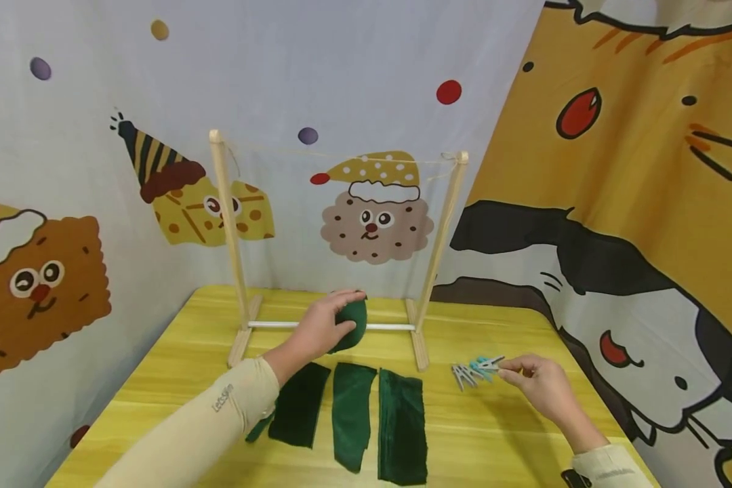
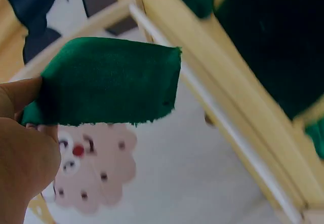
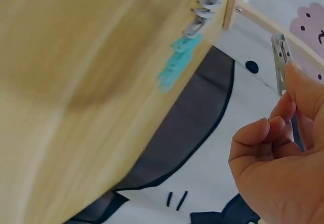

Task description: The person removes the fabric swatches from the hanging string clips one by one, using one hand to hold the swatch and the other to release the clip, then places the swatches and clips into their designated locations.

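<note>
My left hand (image 1: 332, 318) grips a bunched piece of green cloth (image 1: 352, 324) just above the table, in front of the wooden drying rack's (image 1: 230, 237) bottom rail. In the left wrist view the same green cloth (image 2: 109, 79) sticks out flat from my left hand (image 2: 35, 112), pinched at one end. My right hand (image 1: 512, 369) pinches a grey clothes peg (image 3: 279, 64) at the edge of a small pile of grey and teal pegs (image 1: 472, 371) on the table. Those pegs (image 3: 182, 57) also show in the right wrist view.
Three more strips of dark green cloth (image 1: 350, 413) lie side by side on the yellow table (image 1: 512, 447) near its front. A thin string (image 1: 341, 154) runs between the rack's two uprights. Cartoon-printed fabric walls close in the back and right.
</note>
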A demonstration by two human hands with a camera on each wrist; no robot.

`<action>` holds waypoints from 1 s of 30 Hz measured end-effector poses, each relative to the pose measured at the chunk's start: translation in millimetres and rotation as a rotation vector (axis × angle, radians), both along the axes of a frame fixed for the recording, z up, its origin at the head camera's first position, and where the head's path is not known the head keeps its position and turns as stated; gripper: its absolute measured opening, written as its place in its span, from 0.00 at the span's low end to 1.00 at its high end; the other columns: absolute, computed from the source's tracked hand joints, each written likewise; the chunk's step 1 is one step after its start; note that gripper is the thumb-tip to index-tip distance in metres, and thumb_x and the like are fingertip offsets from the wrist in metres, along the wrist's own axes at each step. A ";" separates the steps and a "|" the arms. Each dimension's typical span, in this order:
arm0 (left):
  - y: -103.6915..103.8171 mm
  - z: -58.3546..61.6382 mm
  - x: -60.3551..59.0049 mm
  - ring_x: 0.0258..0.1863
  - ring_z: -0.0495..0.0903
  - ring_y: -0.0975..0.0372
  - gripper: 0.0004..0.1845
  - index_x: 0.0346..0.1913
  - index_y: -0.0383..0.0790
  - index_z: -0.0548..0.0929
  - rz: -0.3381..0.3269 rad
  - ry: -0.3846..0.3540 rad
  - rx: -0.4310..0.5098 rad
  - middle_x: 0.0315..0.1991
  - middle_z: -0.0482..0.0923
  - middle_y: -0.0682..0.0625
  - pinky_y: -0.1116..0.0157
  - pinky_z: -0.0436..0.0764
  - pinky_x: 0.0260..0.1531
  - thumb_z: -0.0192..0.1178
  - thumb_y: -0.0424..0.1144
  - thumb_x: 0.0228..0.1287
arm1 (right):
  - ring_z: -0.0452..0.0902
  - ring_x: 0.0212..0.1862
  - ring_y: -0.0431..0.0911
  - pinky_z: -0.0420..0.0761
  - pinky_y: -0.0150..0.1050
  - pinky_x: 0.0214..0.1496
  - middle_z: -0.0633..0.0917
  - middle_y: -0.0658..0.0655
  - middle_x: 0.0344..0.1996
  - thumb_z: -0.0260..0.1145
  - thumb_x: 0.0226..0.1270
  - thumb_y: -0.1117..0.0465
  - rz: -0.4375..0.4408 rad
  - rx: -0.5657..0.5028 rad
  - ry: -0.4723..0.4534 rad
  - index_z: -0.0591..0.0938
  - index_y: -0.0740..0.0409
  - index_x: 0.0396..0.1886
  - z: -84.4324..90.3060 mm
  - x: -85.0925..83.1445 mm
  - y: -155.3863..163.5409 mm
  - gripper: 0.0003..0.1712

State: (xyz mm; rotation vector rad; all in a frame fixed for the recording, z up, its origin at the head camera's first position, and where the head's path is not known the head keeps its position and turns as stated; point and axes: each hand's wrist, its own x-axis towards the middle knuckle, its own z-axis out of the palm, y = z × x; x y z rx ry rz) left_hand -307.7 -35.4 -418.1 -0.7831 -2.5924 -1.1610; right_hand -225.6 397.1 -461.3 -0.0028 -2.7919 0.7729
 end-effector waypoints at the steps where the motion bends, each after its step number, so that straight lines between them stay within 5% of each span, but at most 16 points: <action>1: 8.7 -3.1 1.9 0.68 0.72 0.55 0.32 0.70 0.60 0.71 -0.016 -0.003 -0.004 0.73 0.66 0.59 0.55 0.80 0.60 0.65 0.35 0.66 | 0.73 0.35 0.42 0.73 0.33 0.32 0.88 0.50 0.40 0.71 0.64 0.47 -0.014 -0.005 -0.005 0.90 0.45 0.41 -1.7 2.1 1.2 0.11; 13: 114.4 -22.1 44.6 0.74 0.64 0.62 0.34 0.73 0.63 0.66 -0.278 0.011 -0.102 0.74 0.63 0.62 0.61 0.75 0.65 0.63 0.36 0.67 | 0.77 0.39 0.43 0.76 0.34 0.34 0.89 0.52 0.43 0.70 0.64 0.46 -0.090 -0.061 -0.071 0.90 0.45 0.43 -16.9 14.0 16.1 0.13; 17: 138.3 -20.4 65.4 0.73 0.65 0.66 0.35 0.73 0.66 0.64 -0.367 0.005 -0.059 0.74 0.62 0.65 0.66 0.77 0.62 0.63 0.37 0.68 | 0.78 0.42 0.44 0.77 0.36 0.35 0.89 0.53 0.45 0.70 0.64 0.44 -0.096 -0.080 -0.081 0.89 0.44 0.43 -21.1 13.1 20.0 0.14; 20: 148.8 -19.5 77.7 0.71 0.67 0.67 0.34 0.72 0.68 0.65 -0.414 -0.076 0.048 0.74 0.62 0.65 0.68 0.78 0.60 0.63 0.39 0.68 | 0.78 0.41 0.44 0.77 0.35 0.35 0.89 0.52 0.43 0.70 0.63 0.42 -0.099 -0.075 -0.068 0.90 0.43 0.42 -23.4 11.6 22.3 0.15; 25: 157.6 -34.9 81.9 0.69 0.70 0.59 0.32 0.71 0.66 0.67 -0.323 -0.287 0.227 0.75 0.62 0.61 0.64 0.80 0.56 0.64 0.40 0.68 | 0.81 0.46 0.46 0.78 0.35 0.38 0.89 0.53 0.45 0.68 0.64 0.41 -0.096 -0.077 -0.055 0.89 0.44 0.43 -24.5 11.0 23.1 0.16; 27: 159.6 -49.1 78.5 0.71 0.69 0.54 0.33 0.72 0.59 0.67 -0.255 -0.329 0.184 0.76 0.60 0.57 0.60 0.80 0.56 0.65 0.40 0.67 | 0.81 0.47 0.47 0.79 0.36 0.39 0.89 0.54 0.46 0.68 0.64 0.42 -0.094 -0.089 -0.060 0.89 0.46 0.43 -24.9 11.4 22.1 0.17; 30: 161.2 -73.0 72.8 0.74 0.63 0.50 0.34 0.73 0.48 0.68 -0.187 -0.299 -0.046 0.78 0.55 0.50 0.56 0.80 0.58 0.66 0.41 0.66 | 0.79 0.45 0.46 0.78 0.36 0.37 0.89 0.53 0.45 0.69 0.64 0.42 -0.098 -0.099 -0.071 0.90 0.46 0.42 -26.7 12.0 20.2 0.16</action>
